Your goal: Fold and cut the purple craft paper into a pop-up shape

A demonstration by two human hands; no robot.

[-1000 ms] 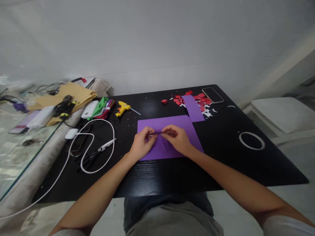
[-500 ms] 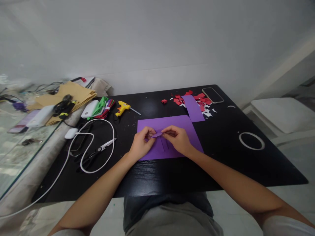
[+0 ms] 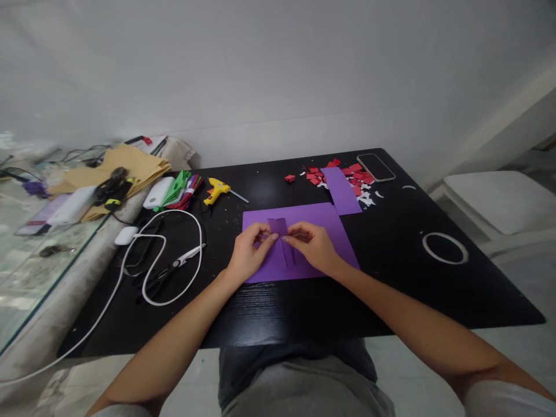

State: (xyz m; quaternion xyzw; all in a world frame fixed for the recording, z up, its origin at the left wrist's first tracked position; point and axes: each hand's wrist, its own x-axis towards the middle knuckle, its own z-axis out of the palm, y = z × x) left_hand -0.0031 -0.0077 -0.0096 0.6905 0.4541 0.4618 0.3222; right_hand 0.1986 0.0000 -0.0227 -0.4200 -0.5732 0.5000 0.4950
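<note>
The left hand (image 3: 254,250) and right hand (image 3: 315,246) pinched opposite edges of the folded purple paper strip (image 3: 277,225); seemingly light and easily creased, it suited fingertip holds there.

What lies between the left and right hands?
The head view shows a creased purple piece between the left hand and the right hand, above the purple sheet.

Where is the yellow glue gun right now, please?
In the head view, the yellow glue gun lies left of centre on the black table, just right of the green and red bundle.
</note>
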